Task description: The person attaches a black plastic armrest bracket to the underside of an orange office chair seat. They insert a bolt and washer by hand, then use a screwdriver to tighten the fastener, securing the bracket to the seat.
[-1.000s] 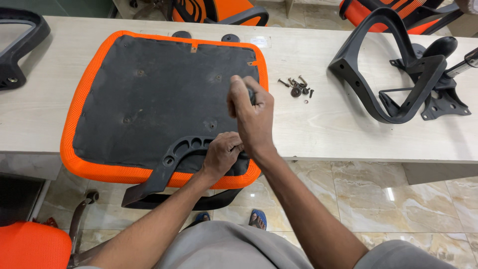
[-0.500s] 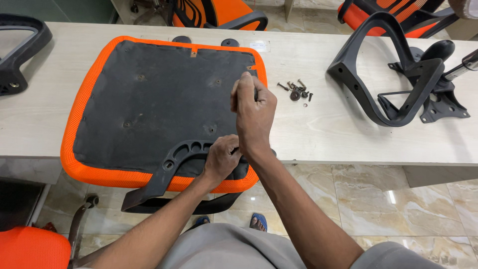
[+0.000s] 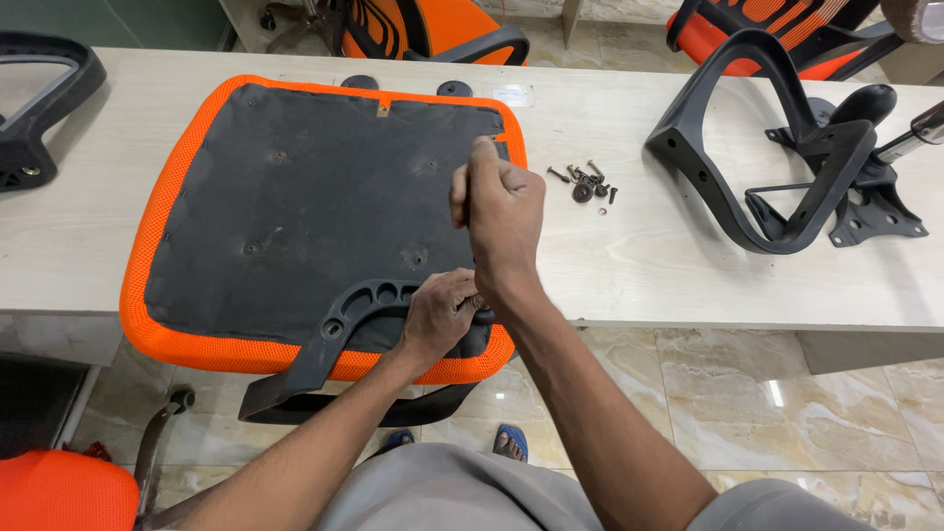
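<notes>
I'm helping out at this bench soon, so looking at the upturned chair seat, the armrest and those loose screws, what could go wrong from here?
1. The seat overhangs the table edge; pressing down there might tip it.
2. The loose screws lie unboxed and could roll off.
3. The left hand steadies the armrest right beneath the right hand, whose tool could slip onto its fingers.

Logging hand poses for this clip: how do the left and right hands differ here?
The left hand lies low, pressed on the black armrest bracket at the seat's near edge; the right hand is raised above it. The left hand's fingers curl down onto the bracket; the right hand is a closed fist around a thin dark tool, mostly hidden. Both work at the seat's near right corner, close together.
</notes>
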